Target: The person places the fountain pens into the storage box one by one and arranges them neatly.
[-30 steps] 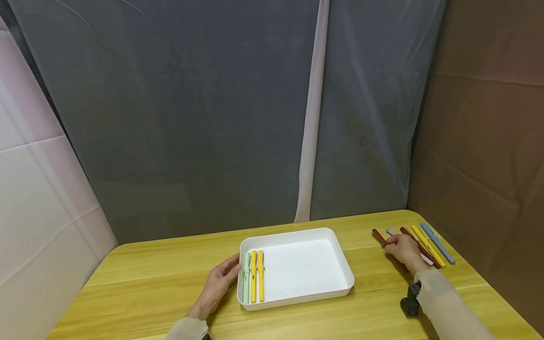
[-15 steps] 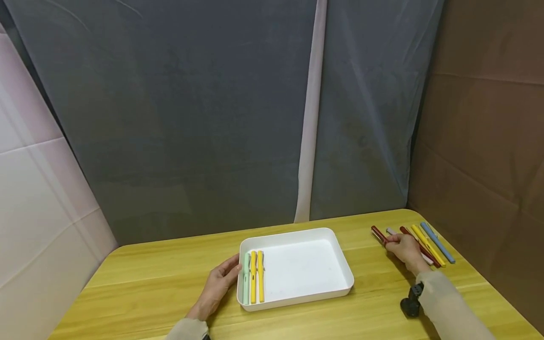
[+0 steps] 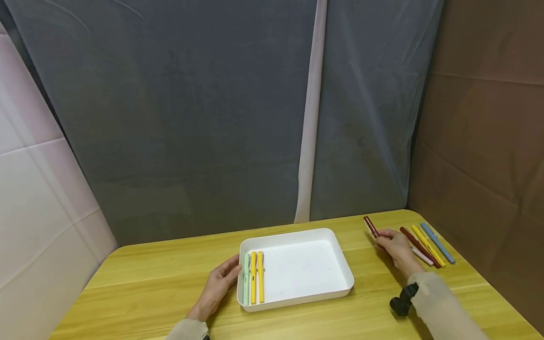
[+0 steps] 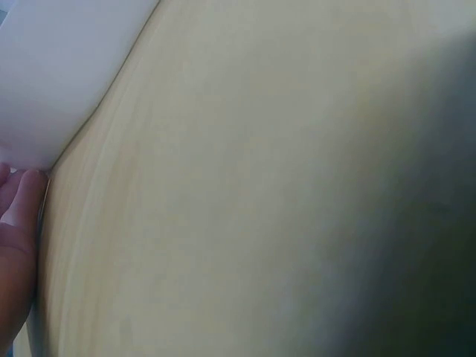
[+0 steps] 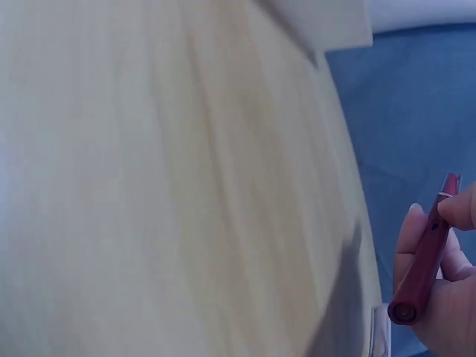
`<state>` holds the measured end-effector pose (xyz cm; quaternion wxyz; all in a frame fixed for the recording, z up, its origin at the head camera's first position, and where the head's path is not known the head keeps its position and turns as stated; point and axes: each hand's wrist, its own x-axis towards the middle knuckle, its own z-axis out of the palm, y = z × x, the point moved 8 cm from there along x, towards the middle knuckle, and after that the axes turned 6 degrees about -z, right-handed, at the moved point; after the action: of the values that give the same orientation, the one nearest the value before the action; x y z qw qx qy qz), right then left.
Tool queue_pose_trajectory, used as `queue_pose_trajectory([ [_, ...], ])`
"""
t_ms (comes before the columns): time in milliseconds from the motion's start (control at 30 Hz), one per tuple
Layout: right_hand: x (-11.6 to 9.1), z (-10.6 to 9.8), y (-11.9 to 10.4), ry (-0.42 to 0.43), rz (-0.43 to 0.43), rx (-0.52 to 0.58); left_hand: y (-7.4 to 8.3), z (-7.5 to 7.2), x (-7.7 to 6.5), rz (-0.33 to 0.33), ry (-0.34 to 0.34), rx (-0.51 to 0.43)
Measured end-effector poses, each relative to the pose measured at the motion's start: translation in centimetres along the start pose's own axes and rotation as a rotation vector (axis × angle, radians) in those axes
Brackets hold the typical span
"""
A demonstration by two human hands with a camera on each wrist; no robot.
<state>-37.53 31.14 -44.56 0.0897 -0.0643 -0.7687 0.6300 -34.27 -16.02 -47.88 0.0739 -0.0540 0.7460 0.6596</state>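
In the head view my right hand [image 3: 395, 247] pinches a dark red pen [image 3: 370, 225] between thumb and fingers, held above the table with its far end pointing away. The right wrist view shows this pen [image 5: 425, 268] lying across the fingers. My left hand [image 3: 216, 286] rests against the left outer wall of a white tray [image 3: 297, 302], fingers fairly straight. Inside the tray, along its left side, lie a mint-green pen [image 3: 246, 279] and two yellow pens, one [image 3: 253, 277] beside the other [image 3: 260, 276].
Right of my right hand lie a white pen [image 3: 421, 255], another dark red pen [image 3: 420, 246], a yellow pen [image 3: 428, 245] and a blue pen [image 3: 437, 242] on the wooden table [image 3: 161, 274]. Grey cloth [image 3: 191, 118] hangs behind, brown cloth [image 3: 480, 141] on the right.
My right hand has lifted the dark red pen from beside the other pens and moved it slightly left and away. The left hand and tray have stayed put.
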Motion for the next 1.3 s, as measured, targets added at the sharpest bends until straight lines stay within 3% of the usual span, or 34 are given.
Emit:
queue_pose_trajectory([
  [133, -0.2, 0.9, -0.5, -0.022, 0.006, 0.048, -0.1, 0.0, 0.0, 0.003, 0.002, -0.001],
  [333, -0.6, 2.3, -1.4, -0.051, -0.008, 0.012, -0.2, 0.1, 0.0, -0.003, 0.006, -0.007],
  [733, -0.9, 4.1, -2.7, -0.033, -0.022, 0.032, -0.2, 0.1, 0.0, -0.005, 0.010, 0.000],
  [1000, -1.3, 5.8, -4.1, -0.066, -0.038, 0.129, -0.1, 0.1, 0.1, -0.002, 0.003, 0.000],
  [1300, -1.9, 7.5, -5.6, -0.077, -0.079, 0.163, -0.2, 0.1, 0.2, -0.003, 0.006, -0.008],
])
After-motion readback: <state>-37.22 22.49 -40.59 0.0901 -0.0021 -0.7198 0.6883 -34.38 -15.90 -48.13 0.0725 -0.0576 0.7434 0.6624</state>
